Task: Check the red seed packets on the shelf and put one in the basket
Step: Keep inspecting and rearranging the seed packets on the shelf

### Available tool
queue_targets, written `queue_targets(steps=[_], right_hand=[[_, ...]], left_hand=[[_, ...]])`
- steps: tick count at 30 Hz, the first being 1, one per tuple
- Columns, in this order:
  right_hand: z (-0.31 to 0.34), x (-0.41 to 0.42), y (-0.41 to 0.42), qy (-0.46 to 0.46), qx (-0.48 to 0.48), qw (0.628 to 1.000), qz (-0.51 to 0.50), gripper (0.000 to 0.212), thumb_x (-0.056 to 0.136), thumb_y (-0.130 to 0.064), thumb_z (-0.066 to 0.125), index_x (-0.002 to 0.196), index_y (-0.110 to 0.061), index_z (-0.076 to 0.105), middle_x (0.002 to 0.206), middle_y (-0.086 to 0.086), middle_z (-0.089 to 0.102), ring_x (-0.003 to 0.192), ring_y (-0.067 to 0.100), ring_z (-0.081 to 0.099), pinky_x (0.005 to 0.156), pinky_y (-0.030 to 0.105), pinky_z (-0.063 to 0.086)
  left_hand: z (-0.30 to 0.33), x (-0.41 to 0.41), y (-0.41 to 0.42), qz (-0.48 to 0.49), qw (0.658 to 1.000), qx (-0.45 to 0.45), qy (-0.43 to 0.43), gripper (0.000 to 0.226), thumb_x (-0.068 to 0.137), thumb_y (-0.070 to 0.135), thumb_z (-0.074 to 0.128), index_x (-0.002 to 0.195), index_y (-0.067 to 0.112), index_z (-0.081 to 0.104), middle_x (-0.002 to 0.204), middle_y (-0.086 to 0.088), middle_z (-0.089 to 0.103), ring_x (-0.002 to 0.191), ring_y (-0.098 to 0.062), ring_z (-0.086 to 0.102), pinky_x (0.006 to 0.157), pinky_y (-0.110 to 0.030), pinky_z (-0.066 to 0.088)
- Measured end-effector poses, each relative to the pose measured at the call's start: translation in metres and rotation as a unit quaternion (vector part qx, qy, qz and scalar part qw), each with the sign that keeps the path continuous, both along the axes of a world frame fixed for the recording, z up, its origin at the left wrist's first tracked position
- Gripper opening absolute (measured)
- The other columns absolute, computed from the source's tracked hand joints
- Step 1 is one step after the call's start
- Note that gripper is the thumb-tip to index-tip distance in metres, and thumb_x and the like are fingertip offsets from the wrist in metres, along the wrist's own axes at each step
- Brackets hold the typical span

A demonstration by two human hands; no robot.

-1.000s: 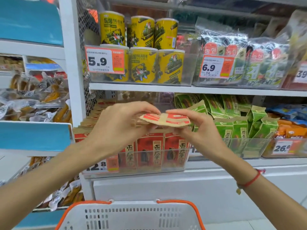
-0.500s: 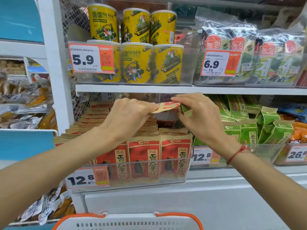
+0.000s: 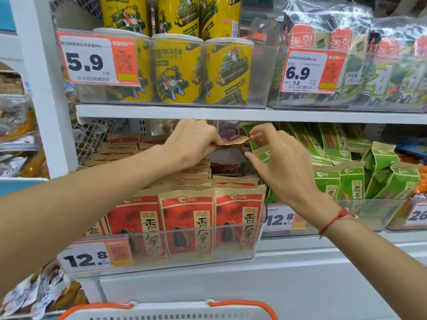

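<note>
The left hand (image 3: 196, 144) held one red seed packet (image 3: 233, 142) by its left end, with the fingers curled around it, high over the back rows of the clear bin (image 3: 249, 245). The packet lay almost flat, just under the white shelf (image 3: 231, 113). The right hand (image 3: 277, 162) was at 3 o'clock from the packet; its thumb and first finger were close together at the packet's right edge, but I could not tell if they really pinched it, and the other fingers were relaxed. More red seed packets (image 3: 187, 225) stood upright in the bin at 6 o'clock from the hands. Green packets (image 3: 346, 188) stood at 3 o'clock from them. The basket (image 3: 166, 310) was at 6 o'clock, at the lower edge of the view.
</note>
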State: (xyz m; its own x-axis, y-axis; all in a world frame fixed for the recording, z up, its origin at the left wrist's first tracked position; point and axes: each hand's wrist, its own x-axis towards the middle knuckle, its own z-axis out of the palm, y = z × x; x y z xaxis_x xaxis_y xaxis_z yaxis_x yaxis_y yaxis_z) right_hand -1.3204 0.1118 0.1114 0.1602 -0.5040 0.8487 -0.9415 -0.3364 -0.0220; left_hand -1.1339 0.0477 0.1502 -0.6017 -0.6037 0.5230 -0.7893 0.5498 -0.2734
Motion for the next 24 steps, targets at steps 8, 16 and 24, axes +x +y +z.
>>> queue_targets(steps=[8,16,24], right_hand=[[0.009,0.007,-0.013,0.141,0.065,0.988,-0.008,0.021,0.085,-0.007,0.061,0.096,-0.018,0.076,0.090,0.001,0.071,0.088,0.025,0.064,0.057,0.029,0.045],[0.043,0.018,-0.025,0.295,0.230,0.922,-0.099,0.023,0.093,-0.024,0.055,0.113,-0.029,0.067,0.113,0.005,0.064,0.103,0.031,0.060,0.070,0.034,0.037],[0.027,0.036,-0.050,0.297,0.219,0.911,-0.183,0.017,0.092,-0.020,0.060,0.107,-0.020,0.069,0.107,0.005,0.068,0.100,0.029,0.064,0.067,0.032,0.036]], left_hand=[[-0.012,0.010,-0.032,0.059,0.994,0.088,-0.029,0.029,0.101,0.032,0.043,0.113,0.010,0.056,0.105,-0.014,0.066,0.093,-0.034,0.061,0.073,-0.037,0.049],[-0.001,-0.003,-0.038,0.025,0.975,0.211,-0.062,0.031,0.100,0.018,0.042,0.123,0.025,0.060,0.113,-0.005,0.066,0.101,-0.029,0.060,0.089,-0.043,0.050],[-0.009,-0.008,-0.049,0.026,0.941,0.337,-0.033,0.037,0.104,0.024,0.037,0.138,0.018,0.048,0.139,-0.008,0.052,0.121,-0.027,0.050,0.097,-0.028,0.038]])
